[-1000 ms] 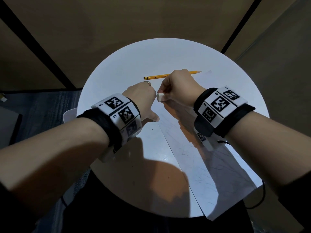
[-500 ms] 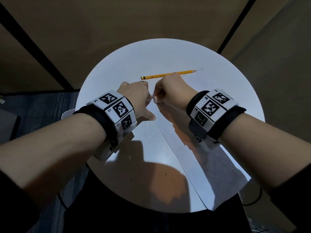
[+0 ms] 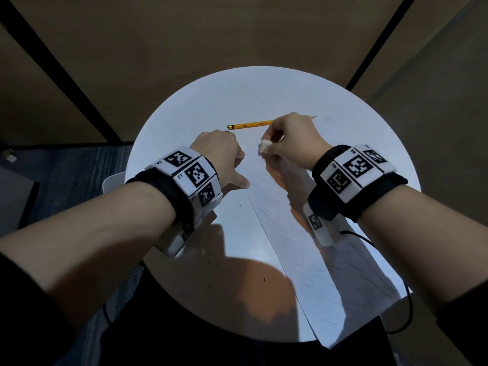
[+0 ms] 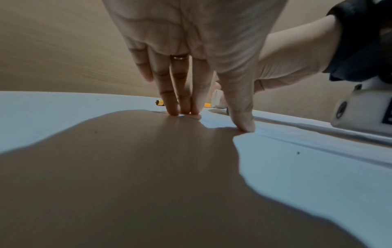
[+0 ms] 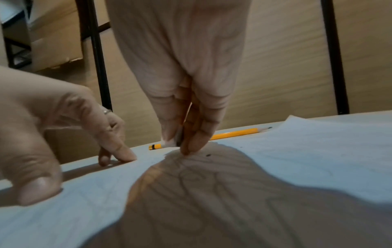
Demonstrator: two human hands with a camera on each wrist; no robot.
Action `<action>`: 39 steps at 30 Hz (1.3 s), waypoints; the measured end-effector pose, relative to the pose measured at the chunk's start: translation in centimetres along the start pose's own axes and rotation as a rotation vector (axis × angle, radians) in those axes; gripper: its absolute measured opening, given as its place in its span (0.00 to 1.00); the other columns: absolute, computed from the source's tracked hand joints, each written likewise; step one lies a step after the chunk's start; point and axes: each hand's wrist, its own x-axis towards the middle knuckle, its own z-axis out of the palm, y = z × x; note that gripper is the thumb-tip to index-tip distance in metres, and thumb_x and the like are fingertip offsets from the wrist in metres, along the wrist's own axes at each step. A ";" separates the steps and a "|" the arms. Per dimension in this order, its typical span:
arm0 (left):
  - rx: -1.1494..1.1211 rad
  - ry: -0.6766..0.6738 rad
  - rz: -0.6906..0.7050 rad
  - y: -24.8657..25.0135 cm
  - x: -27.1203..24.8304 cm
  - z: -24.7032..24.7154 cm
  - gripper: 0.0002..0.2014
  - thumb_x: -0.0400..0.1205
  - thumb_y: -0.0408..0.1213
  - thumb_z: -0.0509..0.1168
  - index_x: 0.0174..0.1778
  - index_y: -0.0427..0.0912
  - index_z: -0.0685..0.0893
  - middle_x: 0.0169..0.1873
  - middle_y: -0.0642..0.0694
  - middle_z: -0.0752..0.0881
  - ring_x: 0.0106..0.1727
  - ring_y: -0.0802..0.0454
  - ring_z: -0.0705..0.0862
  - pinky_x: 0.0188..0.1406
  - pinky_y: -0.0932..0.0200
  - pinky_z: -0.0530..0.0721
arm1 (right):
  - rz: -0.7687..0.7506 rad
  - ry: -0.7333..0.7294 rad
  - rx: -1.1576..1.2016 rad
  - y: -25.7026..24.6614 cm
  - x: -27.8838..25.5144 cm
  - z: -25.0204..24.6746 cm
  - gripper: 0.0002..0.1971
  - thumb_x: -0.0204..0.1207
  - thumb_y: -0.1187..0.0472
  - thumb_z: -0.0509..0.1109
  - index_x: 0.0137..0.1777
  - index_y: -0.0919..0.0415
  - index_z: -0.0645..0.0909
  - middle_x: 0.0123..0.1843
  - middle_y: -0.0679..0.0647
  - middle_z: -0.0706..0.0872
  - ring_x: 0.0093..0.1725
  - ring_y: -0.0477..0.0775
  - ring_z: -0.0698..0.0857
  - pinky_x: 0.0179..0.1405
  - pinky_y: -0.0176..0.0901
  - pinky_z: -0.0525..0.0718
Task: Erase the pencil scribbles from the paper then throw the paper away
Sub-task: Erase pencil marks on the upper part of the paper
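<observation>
A white sheet of paper (image 3: 324,262) with faint pencil scribbles lies slantwise on the round white table (image 3: 184,114), its near corner hanging over the edge. My right hand (image 3: 287,143) pinches a small white eraser (image 3: 264,147) between thumb and fingers, and its lower end is pressed on the paper (image 5: 297,151) near the far end. My left hand (image 3: 224,159) rests on straight fingertips (image 4: 184,109) on the table, with the thumb (image 4: 244,120) down at the paper's left edge. In the right wrist view the eraser (image 5: 172,139) sits just above darker scribbles.
A yellow pencil (image 3: 250,125) lies on the table just beyond both hands, partly behind the right hand. Wooden wall panels with black frames stand behind the table. A white bin edge (image 3: 113,180) shows at the table's left, over dark carpet.
My right hand with the eraser has moved right and a little forward, away from the left hand, after having come close to it half a second ago. The left hand stays planted.
</observation>
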 end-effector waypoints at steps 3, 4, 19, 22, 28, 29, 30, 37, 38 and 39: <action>0.030 -0.002 0.002 0.1 0.1 0.0 0.31 0.74 0.63 0.66 0.65 0.45 0.81 0.58 0.46 0.78 0.59 0.47 0.77 0.50 0.57 0.68 | 0.029 0.080 -0.041 0.3 0.7 0.0 0.05 0.72 0.63 0.73 0.42 0.66 0.85 0.45 0.58 0.89 0.47 0.54 0.83 0.44 0.35 0.75; 0.040 -0.007 0.004 0.1 0.1 0.0 0.32 0.74 0.64 0.66 0.67 0.45 0.80 0.58 0.46 0.77 0.59 0.48 0.77 0.49 0.57 0.69 | 0.026 0.077 -0.053 0.2 0.9 0.1 0.06 0.72 0.63 0.73 0.43 0.67 0.86 0.46 0.59 0.89 0.49 0.56 0.84 0.47 0.38 0.76; 0.084 -0.043 0.003 0.4 -0.3 -0.1 0.28 0.77 0.63 0.62 0.67 0.49 0.78 0.60 0.46 0.72 0.64 0.49 0.75 0.65 0.49 0.64 | -0.058 0.044 -0.147 -0.4 0.6 0.3 0.09 0.74 0.61 0.72 0.48 0.66 0.86 0.48 0.57 0.89 0.50 0.53 0.84 0.45 0.32 0.71; 0.094 -0.043 0.021 0.3 -0.4 -0.1 0.30 0.77 0.63 0.61 0.73 0.53 0.73 0.63 0.46 0.71 0.66 0.49 0.74 0.68 0.49 0.64 | -0.102 0.012 -0.139 -0.8 0.6 0.6 0.08 0.74 0.61 0.73 0.48 0.66 0.86 0.49 0.57 0.89 0.49 0.52 0.84 0.46 0.32 0.73; 0.102 -0.054 0.031 0.4 -0.3 -0.2 0.30 0.77 0.63 0.62 0.73 0.54 0.72 0.63 0.45 0.71 0.65 0.47 0.75 0.69 0.47 0.62 | -0.154 -0.094 -0.194 -0.8 0.5 0.0 0.05 0.73 0.67 0.72 0.47 0.65 0.88 0.46 0.57 0.90 0.41 0.47 0.80 0.38 0.31 0.74; 0.096 -0.055 0.030 0.3 -0.3 -0.1 0.30 0.77 0.63 0.62 0.73 0.54 0.72 0.63 0.45 0.71 0.65 0.47 0.75 0.69 0.47 0.63 | -0.159 -0.122 -0.208 -0.8 0.5 -0.2 0.05 0.72 0.68 0.73 0.46 0.65 0.88 0.44 0.56 0.90 0.39 0.46 0.79 0.34 0.28 0.73; 0.088 -0.055 0.028 0.3 -0.3 -0.1 0.30 0.77 0.62 0.63 0.73 0.54 0.72 0.63 0.45 0.71 0.66 0.47 0.75 0.68 0.47 0.63 | -0.164 -0.148 -0.221 -0.9 0.5 -0.4 0.04 0.71 0.68 0.73 0.45 0.64 0.88 0.44 0.55 0.90 0.39 0.46 0.78 0.33 0.27 0.72; 0.083 -0.065 0.012 0.3 -0.2 -0.2 0.30 0.76 0.62 0.63 0.72 0.54 0.73 0.64 0.45 0.70 0.66 0.46 0.74 0.71 0.44 0.62 | -0.176 -0.055 -0.256 -1.2 1.4 0.1 0.07 0.73 0.67 0.72 0.50 0.64 0.87 0.49 0.56 0.90 0.45 0.50 0.82 0.37 0.34 0.69; 0.079 -0.068 0.011 0.3 -0.2 -0.2 0.30 0.76 0.62 0.63 0.72 0.54 0.73 0.64 0.45 0.70 0.67 0.46 0.74 0.72 0.43 0.61 | -0.169 -0.068 -0.244 -1.1 1.3 0.1 0.06 0.72 0.67 0.72 0.48 0.64 0.87 0.48 0.57 0.90 0.44 0.49 0.81 0.36 0.35 0.70; 0.076 -0.070 0.010 0.3 -0.2 -0.2 0.30 0.76 0.63 0.63 0.73 0.54 0.73 0.65 0.45 0.70 0.67 0.45 0.74 0.73 0.43 0.60 | -0.161 -0.092 -0.234 -1.1 1.1 -0.2 0.05 0.71 0.68 0.73 0.47 0.64 0.87 0.47 0.57 0.90 0.42 0.48 0.80 0.36 0.34 0.73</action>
